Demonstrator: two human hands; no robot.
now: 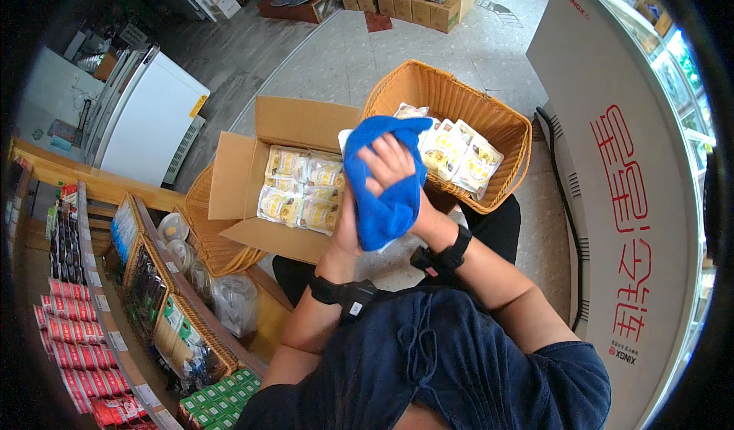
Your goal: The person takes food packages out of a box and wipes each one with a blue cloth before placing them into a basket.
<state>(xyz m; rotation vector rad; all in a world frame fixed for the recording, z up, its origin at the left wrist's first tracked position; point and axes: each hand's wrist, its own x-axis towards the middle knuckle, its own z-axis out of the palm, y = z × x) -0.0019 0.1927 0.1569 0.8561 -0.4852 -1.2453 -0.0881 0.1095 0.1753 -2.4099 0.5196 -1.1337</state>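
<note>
My right hand (391,163) presses a blue cloth (381,218) down with spread fingers. Beneath the cloth, white edges of a flat packet (344,137) peek out; most of it is hidden. My left hand (346,223) grips the packet and cloth along their left side. Left of my hands stands an open cardboard box (232,175), with several white-and-yellow food pouches (279,205) packed in rows. On the right, a wicker basket (504,126) holds several similar pouches (477,163), lying loosely against one another.
A tall white appliance (579,143) borders the right side, a black cable (559,200) running along its base. Shelves of red packages (86,355) and green boxes (223,398) line the left. Another wicker basket (215,246) sits beside the box. A white chest freezer (152,109) stands farther back.
</note>
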